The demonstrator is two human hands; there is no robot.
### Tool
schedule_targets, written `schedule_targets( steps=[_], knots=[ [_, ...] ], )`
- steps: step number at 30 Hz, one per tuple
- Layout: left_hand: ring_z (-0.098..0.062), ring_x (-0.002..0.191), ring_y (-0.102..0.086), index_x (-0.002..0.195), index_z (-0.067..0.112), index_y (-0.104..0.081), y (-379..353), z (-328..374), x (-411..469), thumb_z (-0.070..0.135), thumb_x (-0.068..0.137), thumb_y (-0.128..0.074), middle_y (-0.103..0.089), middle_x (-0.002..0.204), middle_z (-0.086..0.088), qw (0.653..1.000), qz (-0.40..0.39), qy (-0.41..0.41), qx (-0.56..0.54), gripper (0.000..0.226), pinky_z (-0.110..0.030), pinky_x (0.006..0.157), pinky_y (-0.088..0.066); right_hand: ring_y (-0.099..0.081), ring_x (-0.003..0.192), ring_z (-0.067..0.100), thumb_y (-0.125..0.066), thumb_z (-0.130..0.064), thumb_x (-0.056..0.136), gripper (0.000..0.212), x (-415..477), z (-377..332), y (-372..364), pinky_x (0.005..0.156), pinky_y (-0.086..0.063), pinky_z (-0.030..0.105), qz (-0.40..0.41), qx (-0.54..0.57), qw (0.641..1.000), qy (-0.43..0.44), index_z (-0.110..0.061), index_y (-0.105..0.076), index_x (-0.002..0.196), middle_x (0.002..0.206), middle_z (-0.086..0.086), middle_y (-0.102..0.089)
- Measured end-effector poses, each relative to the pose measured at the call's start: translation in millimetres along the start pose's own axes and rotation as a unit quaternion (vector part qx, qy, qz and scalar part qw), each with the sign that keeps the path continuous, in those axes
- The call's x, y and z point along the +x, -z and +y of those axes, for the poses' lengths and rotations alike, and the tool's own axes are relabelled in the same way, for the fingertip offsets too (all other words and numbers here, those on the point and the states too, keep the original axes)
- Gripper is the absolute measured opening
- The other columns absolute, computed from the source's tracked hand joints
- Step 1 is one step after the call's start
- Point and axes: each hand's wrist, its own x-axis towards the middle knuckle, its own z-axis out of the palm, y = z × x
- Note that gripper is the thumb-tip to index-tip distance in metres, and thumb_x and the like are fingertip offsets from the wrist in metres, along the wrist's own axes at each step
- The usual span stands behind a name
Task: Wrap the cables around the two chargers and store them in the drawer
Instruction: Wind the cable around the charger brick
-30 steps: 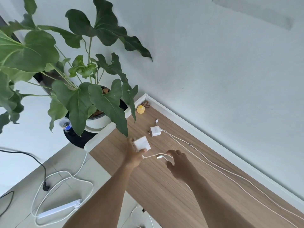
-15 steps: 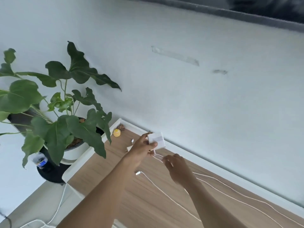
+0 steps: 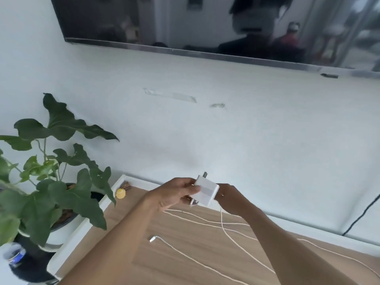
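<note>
Since half a second earlier, both hands had risen higher above the light wooden tabletop (image 3: 185, 262), carrying the white square plastic charger (image 3: 206, 191) up in front of the pale wall. The left hand (image 3: 174, 195) gripped the charger, thumb across its near face and fingers curled behind it, with the metal prongs pointing up past the fingertips. The right hand (image 3: 231, 199) sat just right of the charger. Its curled fingers were partly hidden and pinched the thin white cable (image 3: 222, 222), which dropped from them to the tabletop. A white connector end (image 3: 152, 239) lay below the left wrist.
</note>
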Motion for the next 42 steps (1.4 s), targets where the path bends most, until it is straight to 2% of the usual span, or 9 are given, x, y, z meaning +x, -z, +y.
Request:
schedule_targets(
  steps=[3, 8, 11, 18, 21, 26, 32, 36, 42],
  knots=[
    [-0.022, 0.091, -0.064, 0.121, -0.003, -0.060, -4.9, 3.7, -0.4, 0.012, 0.094, -0.060, -0.065, 0.104, -0.011, 0.998, -0.029, 0.014, 0.054, 0.031, -0.026, 0.076, -0.055, -0.044, 0.054, 0.009, -0.042, -0.005, 0.083, 0.041, 0.4, -0.9, 13.6, 0.059, -0.037, 0.026, -0.019, 0.020, 0.999, -0.031, -0.031, -0.059, 0.057, 0.053, -0.016, -0.056],
    [-0.027, 0.083, -0.058, 0.110, -0.006, -0.062, -11.1, 2.3, 1.6, 0.015, 0.094, -0.062, -0.063, 0.093, -0.012, 0.990, -0.010, 0.028, 0.139, 0.026, -0.034, 0.078, -0.050, -0.057, 0.061, 0.009, -0.054, -0.011, 0.084, 0.020, 0.9, -14.8, 37.8, 0.061, -0.044, 0.024, -0.076, 0.060, 0.994, -0.049, -0.015, -0.069, 0.072, 0.065, -0.002, -0.062],
    [-0.027, 0.080, -0.058, 0.101, 0.003, -0.064, -13.0, -1.2, 2.6, 0.016, 0.093, -0.062, -0.063, 0.090, -0.011, 0.989, 0.008, 0.016, 0.145, 0.015, -0.027, 0.071, -0.054, -0.055, 0.061, 0.011, -0.057, -0.017, 0.085, 0.021, 3.7, -22.4, 44.8, 0.061, -0.042, 0.024, -0.088, 0.037, 0.994, -0.052, -0.020, -0.069, 0.068, 0.064, -0.001, -0.060],
    [-0.019, 0.065, -0.061, 0.106, 0.007, -0.060, -13.8, -6.0, 4.2, 0.024, 0.090, -0.067, -0.066, 0.096, -0.005, 0.977, 0.100, 0.008, 0.190, 0.024, -0.027, 0.065, -0.053, -0.051, 0.054, 0.011, -0.055, -0.018, 0.090, 0.020, 9.3, -43.0, 42.8, 0.058, -0.046, 0.024, -0.028, 0.054, 0.997, -0.037, -0.010, -0.073, 0.090, 0.069, -0.003, -0.057],
    [-0.021, 0.065, -0.064, 0.108, 0.009, -0.060, -9.4, -11.0, 6.4, 0.025, 0.088, -0.069, -0.064, 0.098, -0.009, 0.975, 0.157, 0.002, 0.155, 0.027, -0.031, 0.069, -0.058, -0.054, 0.063, 0.010, -0.050, -0.020, 0.094, 0.025, 5.6, -52.6, 38.5, 0.059, -0.043, 0.020, 0.002, 0.007, 1.000, 0.007, -0.013, -0.072, 0.103, 0.078, -0.004, -0.063],
    [-0.020, 0.058, -0.062, 0.113, 0.005, -0.064, -6.9, -7.6, 5.1, 0.017, 0.089, -0.069, -0.062, 0.085, -0.009, 0.978, 0.204, -0.011, 0.037, 0.027, -0.028, 0.063, -0.057, -0.063, 0.092, 0.022, -0.045, -0.018, 0.096, 0.029, -2.4, -60.0, 22.2, 0.082, -0.049, 0.035, 0.049, -0.026, 0.996, 0.076, -0.018, -0.071, 0.109, 0.103, 0.003, -0.072],
    [-0.027, 0.063, -0.062, 0.110, 0.006, -0.065, -2.7, 0.0, 4.8, 0.022, 0.087, -0.071, -0.062, 0.093, -0.017, 0.966, 0.237, -0.003, -0.103, 0.029, -0.029, 0.063, -0.058, -0.057, 0.084, 0.026, -0.044, -0.015, 0.097, 0.028, -10.0, -60.7, 1.5, 0.077, -0.046, 0.038, 0.116, -0.018, 0.984, 0.131, -0.015, -0.067, 0.113, 0.089, 0.013, -0.062],
    [-0.028, 0.062, -0.063, 0.108, 0.005, -0.067, -2.9, 6.0, 4.9, 0.024, 0.085, -0.073, -0.067, 0.089, -0.018, 0.959, 0.239, 0.000, -0.150, 0.031, -0.031, 0.064, -0.059, -0.053, 0.073, 0.022, -0.046, -0.015, 0.097, 0.036, -10.7, -59.3, -10.6, 0.068, -0.045, 0.034, 0.155, -0.029, 0.974, 0.161, -0.030, -0.061, 0.125, 0.086, 0.006, -0.053],
    [-0.033, 0.068, -0.067, 0.102, -0.001, -0.068, 1.5, 8.2, 8.0, 0.026, 0.085, -0.072, -0.067, 0.079, -0.012, 0.950, 0.257, 0.001, -0.177, 0.031, -0.042, 0.079, -0.060, -0.055, 0.072, 0.020, -0.050, -0.019, 0.097, 0.033, -13.9, -56.0, -24.2, 0.065, -0.050, 0.037, 0.174, -0.049, 0.965, 0.188, -0.031, -0.060, 0.126, 0.086, -0.007, -0.047]
  ],
)
